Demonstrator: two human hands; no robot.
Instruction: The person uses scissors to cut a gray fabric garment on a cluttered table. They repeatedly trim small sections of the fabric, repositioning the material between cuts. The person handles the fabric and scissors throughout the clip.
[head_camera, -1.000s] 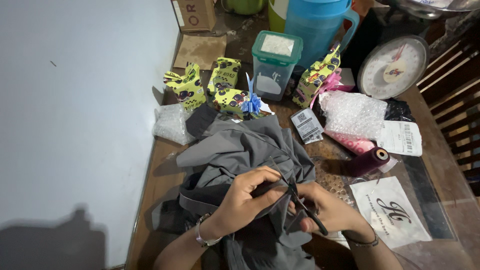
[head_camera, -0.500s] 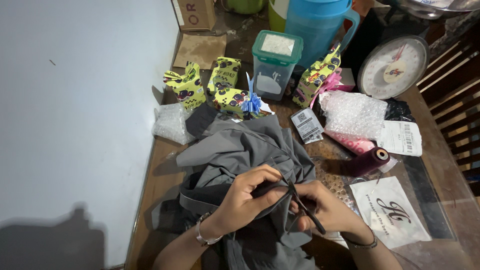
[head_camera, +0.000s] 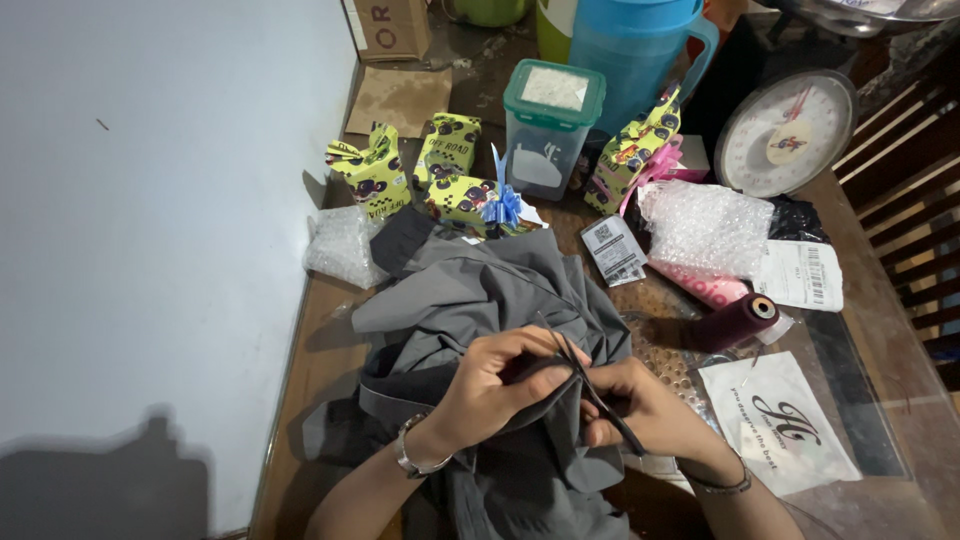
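1. Shifted slightly left since earlier: scissors (head_camera: 590, 385), in the right hand (head_camera: 640, 415).
2. Left hand (head_camera: 500, 380) fingers pinching grey cloth (head_camera: 480, 290), lower centre on the counter (head_camera: 900, 380).
3. Mid-snip, probably; next needs a steady, small cut.

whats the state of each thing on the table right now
grey cloth: crumpled, pinched by left hand
scissors: gripped in right hand, blades at the cloth
lidded tub: lid on
thread spool: lying on its side
scale: upright, dial facing the camera
bubble wrap: bunched up
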